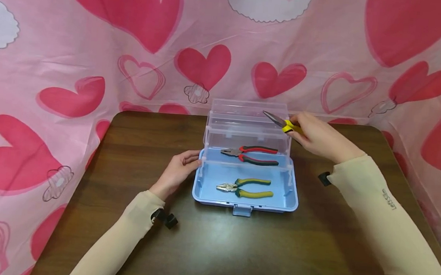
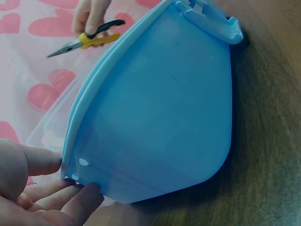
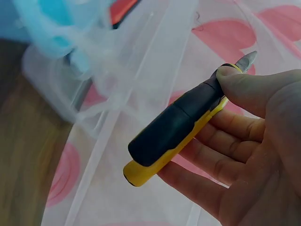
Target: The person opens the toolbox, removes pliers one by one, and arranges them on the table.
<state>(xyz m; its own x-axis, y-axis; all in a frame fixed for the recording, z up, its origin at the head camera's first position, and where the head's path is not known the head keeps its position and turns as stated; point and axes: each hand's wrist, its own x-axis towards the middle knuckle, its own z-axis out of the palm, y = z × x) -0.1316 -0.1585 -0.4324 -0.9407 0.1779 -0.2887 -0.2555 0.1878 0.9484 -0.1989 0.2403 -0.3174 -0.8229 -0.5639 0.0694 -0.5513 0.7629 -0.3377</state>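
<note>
Long-nose pliers with yellow and black handles [image 1: 292, 126] are up in my right hand [image 1: 314, 135], above the clear trays at the back. In the right wrist view the thumb [image 3: 244, 87] presses the pliers [image 3: 171, 125] near the pivot, fingers underneath. My left hand [image 1: 175, 170] grips the left back edge of a blue toolbox [image 1: 219, 204]; the left wrist view has thumb and fingers on either side of its rim [image 2: 77, 110]. Inside the box lie pliers with yellow-green handles [image 1: 255, 194]. Red-and-black pliers [image 1: 259, 161] lie behind them, partly under clear plastic.
The toolbox stands open, its clear tiered trays [image 1: 247, 137] raised toward the back. A blue latch [image 1: 242, 211] hangs at the front. Everything is on a dark wooden table [image 1: 204, 248], with a pink heart-printed cloth [image 1: 243, 40] behind and at both sides.
</note>
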